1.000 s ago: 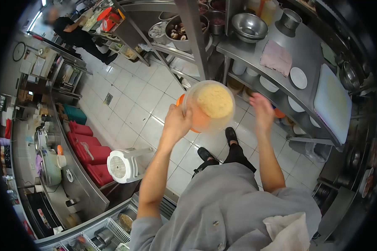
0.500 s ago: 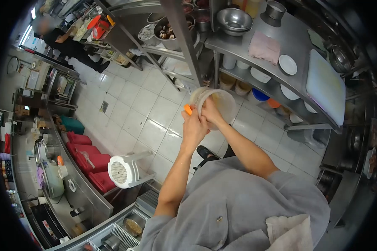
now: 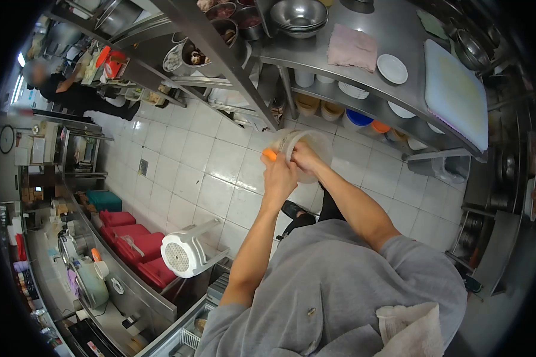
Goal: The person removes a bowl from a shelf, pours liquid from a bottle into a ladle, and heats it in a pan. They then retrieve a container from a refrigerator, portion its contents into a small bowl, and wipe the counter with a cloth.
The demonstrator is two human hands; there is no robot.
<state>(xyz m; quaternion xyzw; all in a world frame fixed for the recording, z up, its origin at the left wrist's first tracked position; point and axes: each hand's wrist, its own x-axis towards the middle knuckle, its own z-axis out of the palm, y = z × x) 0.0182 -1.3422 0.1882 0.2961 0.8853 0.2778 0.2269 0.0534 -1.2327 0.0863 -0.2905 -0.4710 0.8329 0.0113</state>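
Note:
A translucent plastic tub (image 3: 323, 143) is tilted in front of me above the tiled floor, its round mouth turned partly toward me. My left hand (image 3: 279, 177) grips it at the near left side, fingers closed. A small orange thing (image 3: 270, 154) sticks out by the left fingers; its kind I cannot make out. My right hand (image 3: 305, 158) is at the tub's mouth, with its fingers bent around the rim and partly inside. The right fingertips are partly hidden by the tub and the left hand.
A steel table (image 3: 393, 35) ahead right bears metal bowls (image 3: 299, 16), a pink cloth (image 3: 352, 47), a white plate (image 3: 392, 69) and a cutting board (image 3: 455, 95). Left are a white plastic stool (image 3: 181, 254) and red bins (image 3: 140, 245). A person (image 3: 71, 92) stands far left.
My view has shifted, so the table and shelves sit further up and left, while the stool sits slightly right. Both hands stay on the tub, and the right hand is less deep in it.

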